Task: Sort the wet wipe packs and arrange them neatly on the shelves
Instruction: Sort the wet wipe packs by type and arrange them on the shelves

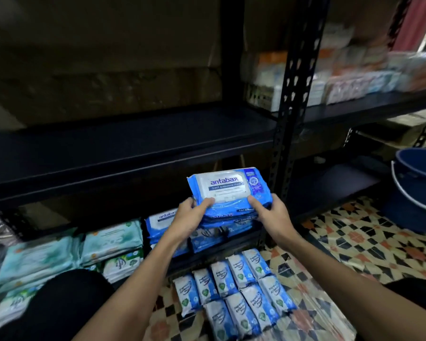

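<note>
I hold a stack of blue Antabax wipe packs (228, 190) in front of the black shelf unit. My left hand (194, 214) grips the stack's left side, thumb on top. My right hand (271, 212) grips its right side the same way. The stack hangs just above the low shelf, where more blue Antabax packs (159, 219) lie. Green and teal wipe packs (111, 239) sit stacked further left on that shelf. Several small blue-and-white wipe packs (234, 289) lie in rows on the tiled floor below my hands.
A bare black shelf board (123, 148) runs above the stack. A black slotted upright post (288, 114) stands just right of my hands. A blue bucket (418, 188) sits on the floor at right. Blurred boxes fill the upper right shelf (342, 77). My dark knee (67, 306) is at lower left.
</note>
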